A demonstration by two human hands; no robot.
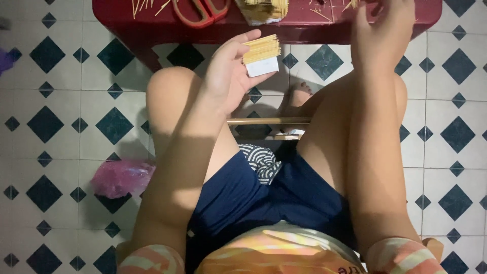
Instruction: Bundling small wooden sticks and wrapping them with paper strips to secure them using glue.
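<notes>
Closest to my view is the striped shirt hem (264,251) and the dark blue shorts (253,198), with both bare forearms running up the frame from the lower corners. I am seated low, knees apart, so the arms pass over the thighs to reach the red worktop (127,20) at the top edge.

My left hand (225,76) is held in the air just short of the worktop's front edge, palm turned up toward me. It is closed on a bundle of thin sticks (261,49) tucked into a small white paper sleeve (264,67); the thumb lies across the top and the fingers cup from beneath, which I judge keeps the loose sticks squared in the sleeve with their ends fanning out on the far side.

My right hand (383,23) reaches onto the worktop on the far right, back of the hand to the camera. Its fingers are hidden by the frame edge, so I cannot tell whether they are spread or pinched on anything.

On the worktop lie red-handled scissors (200,11), a heap of more sticks (266,9) beside them, and scattered strays, all within arm's reach. A pink plastic bag (122,177) sits on the tiled floor (45,127) near my left leg.
</notes>
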